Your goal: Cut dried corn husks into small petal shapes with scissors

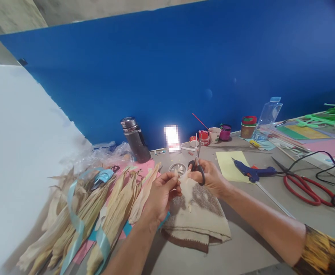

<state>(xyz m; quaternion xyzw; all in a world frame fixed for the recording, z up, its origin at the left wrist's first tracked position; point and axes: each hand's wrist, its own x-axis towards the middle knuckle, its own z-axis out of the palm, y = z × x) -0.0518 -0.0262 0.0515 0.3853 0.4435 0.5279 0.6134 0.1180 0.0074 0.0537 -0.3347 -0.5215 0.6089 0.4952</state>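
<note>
My left hand (167,187) is closed in a pinch on a small pale piece (176,173), which looks like dried corn husk. My right hand (209,176) has its fingers through the black handles of scissors (197,151), blades pointing up. Its thumb and fingertips also pinch a pale husk-like strip (187,173). Both hands are close together above a folded beige and brown cloth (198,225). Just beyond them is a small round dish (177,168) with pale bits in it. Dried corn husks (118,206) lie left of my left hand.
A grey thermos (136,141) stands behind the husks. To the right lie a blue glue gun (253,170) on yellow paper (227,162) and large red-handled scissors (305,189) among black cables. Paint jars (225,132), a paper cup (214,135) and a plastic bottle (267,118) line the back.
</note>
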